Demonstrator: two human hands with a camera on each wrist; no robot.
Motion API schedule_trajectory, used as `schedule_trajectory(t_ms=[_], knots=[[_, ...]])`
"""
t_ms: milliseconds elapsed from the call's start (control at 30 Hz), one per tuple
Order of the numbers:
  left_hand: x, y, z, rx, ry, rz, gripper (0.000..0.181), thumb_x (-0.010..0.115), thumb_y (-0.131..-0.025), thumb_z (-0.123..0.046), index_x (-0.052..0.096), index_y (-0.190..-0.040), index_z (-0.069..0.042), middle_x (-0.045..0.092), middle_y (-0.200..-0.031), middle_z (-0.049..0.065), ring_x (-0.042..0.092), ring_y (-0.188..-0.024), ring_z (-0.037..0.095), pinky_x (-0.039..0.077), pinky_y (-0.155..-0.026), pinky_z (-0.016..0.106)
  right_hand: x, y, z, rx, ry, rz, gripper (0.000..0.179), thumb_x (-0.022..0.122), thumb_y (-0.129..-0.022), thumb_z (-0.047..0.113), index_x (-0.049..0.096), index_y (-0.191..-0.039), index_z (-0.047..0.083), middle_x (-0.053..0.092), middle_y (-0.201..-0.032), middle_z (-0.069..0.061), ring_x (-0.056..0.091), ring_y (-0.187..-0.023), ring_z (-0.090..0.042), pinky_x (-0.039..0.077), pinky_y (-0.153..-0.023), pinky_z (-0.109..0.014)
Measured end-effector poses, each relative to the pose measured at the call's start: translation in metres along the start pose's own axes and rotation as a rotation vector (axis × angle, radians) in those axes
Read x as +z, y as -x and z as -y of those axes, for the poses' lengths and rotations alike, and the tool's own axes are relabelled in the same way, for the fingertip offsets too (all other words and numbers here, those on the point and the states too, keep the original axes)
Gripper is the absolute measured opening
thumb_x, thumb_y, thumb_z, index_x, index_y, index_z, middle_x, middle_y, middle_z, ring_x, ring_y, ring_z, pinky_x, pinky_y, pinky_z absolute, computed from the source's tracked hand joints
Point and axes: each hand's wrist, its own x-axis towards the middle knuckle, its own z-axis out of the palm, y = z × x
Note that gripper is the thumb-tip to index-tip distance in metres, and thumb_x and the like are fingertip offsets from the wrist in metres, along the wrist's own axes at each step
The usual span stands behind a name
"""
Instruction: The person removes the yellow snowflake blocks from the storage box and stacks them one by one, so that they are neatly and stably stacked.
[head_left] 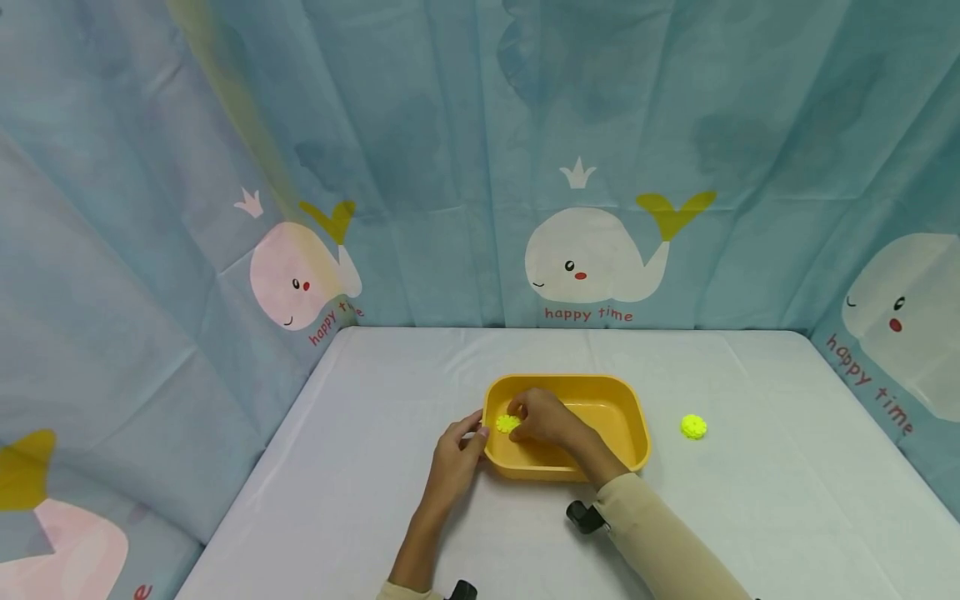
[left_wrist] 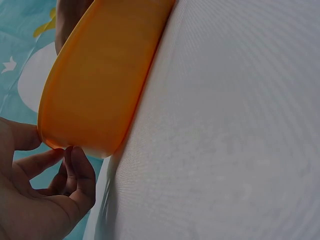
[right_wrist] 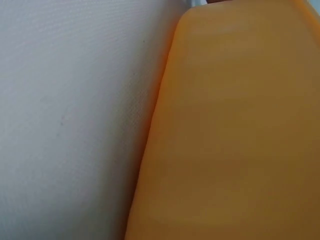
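A yellow-orange plastic tray (head_left: 607,467) with rounded corners lies on the white-covered table. My left hand (head_left: 453,467) holds the tray's left end, with bent fingers at its rim and outer wall; in the left wrist view the left hand (left_wrist: 47,195) touches the tray's corner (left_wrist: 95,85). Inside the tray, my right hand (head_left: 546,418) reaches to the left side and pinches a small neon-yellow, bumpy flower-like piece (head_left: 507,424) between thumb and finger. In the right wrist view only the tray's outer wall (right_wrist: 225,125) shows large; the right fingers are hidden there.
A second neon-yellow bumpy piece (head_left: 693,427) lies on the white table (head_left: 780,500), right of the tray. Blue curtains (head_left: 435,167) with printed whales hang along the table's back and sides. Black wrist devices (head_left: 585,517) sit near the sleeves.
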Motion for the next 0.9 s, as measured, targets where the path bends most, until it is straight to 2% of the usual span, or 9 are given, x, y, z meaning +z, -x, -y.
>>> schedule_trajectory(t_ms=[233,433,700,900], knots=[[-0.0001,-0.0003,-0.0005,0.002,-0.006,-0.008,0.043,0.059,-0.109,-0.021,0.061,-0.150,-0.008,0.059,-0.127,0.013,0.069,-0.115,0.031,0.060,-0.084,0.021,0.0017,-0.0016,0.0017,-0.022,0.028,-0.005,0.031,0.090,-0.083,0.008,0.078,-0.112,0.001,0.069,-0.094,-0.006,0.057,-0.084,-0.019,0.056,-0.079,-0.031],[0.0000,0.0016,-0.0018,0.011,0.005,-0.005,0.045,0.060,-0.108,-0.024,0.060,-0.150,-0.007,0.059,-0.127,0.014,0.069,-0.115,0.031,0.062,-0.084,0.023,0.0057,-0.0041,0.0010,-0.056,0.064,-0.007,0.031,0.091,-0.084,0.013,0.077,-0.110,0.002,0.064,-0.087,-0.005,0.055,-0.080,-0.020,0.049,-0.072,-0.029],[0.0002,0.0017,-0.0012,0.014,0.006,-0.005,0.044,0.060,-0.109,-0.023,0.060,-0.150,-0.006,0.059,-0.127,0.014,0.068,-0.115,0.031,0.062,-0.085,0.023,0.0079,-0.0043,0.0016,-0.082,0.079,-0.008,0.024,0.090,-0.084,0.012,0.078,-0.104,0.005,0.066,-0.087,-0.004,0.056,-0.079,-0.019,0.050,-0.072,-0.029],[0.0002,0.0017,-0.0013,0.015,-0.001,-0.006,0.044,0.059,-0.109,-0.022,0.060,-0.150,-0.006,0.059,-0.126,0.013,0.069,-0.114,0.031,0.062,-0.085,0.023,0.0060,-0.0043,0.0021,-0.111,0.117,-0.014,0.025,0.091,-0.083,0.013,0.078,-0.102,0.003,0.065,-0.084,-0.003,0.055,-0.076,-0.017,0.049,-0.068,-0.028]])
